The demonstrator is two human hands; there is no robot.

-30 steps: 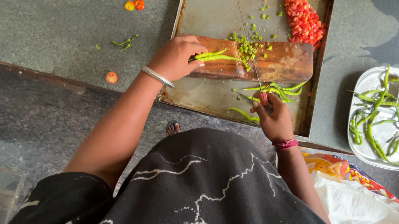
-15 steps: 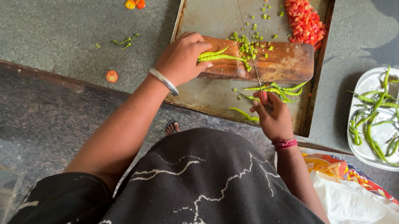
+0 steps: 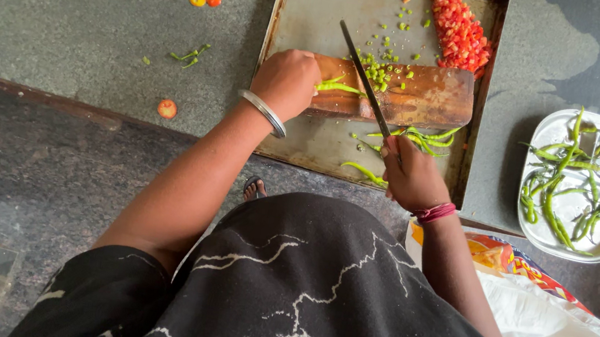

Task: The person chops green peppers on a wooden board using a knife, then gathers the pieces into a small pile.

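Head view, looking straight down: the left hand (image 3: 286,82) is curled over a small bunch of chillies (image 3: 338,87), pressing them flat on the wooden board (image 3: 425,100), while the right hand (image 3: 411,177) is closed around the handle of a knife (image 3: 362,76) whose blade slants across the board just beside the left fingertips. The board sits in a worn metal tray (image 3: 313,8), with chopped green bits (image 3: 381,71) by the blade and a heap of diced tomato (image 3: 457,27) at the tray's far corner. More whole chillies lie loose in the tray near the right hand, and a steel dish (image 3: 539,231) of them stands to the right on the stone counter (image 3: 64,22). The main risk, as I judge it, is a nicked finger: the blade works close to the holding hand, and the thin, smooth pods could roll or slip from under the fingers, drawing them toward the edge. The board could also slide on the bare metal under a hard stroke. Cut pieces may scatter over the tray's rim, as stray bits (image 3: 191,56) already lie on the counter.
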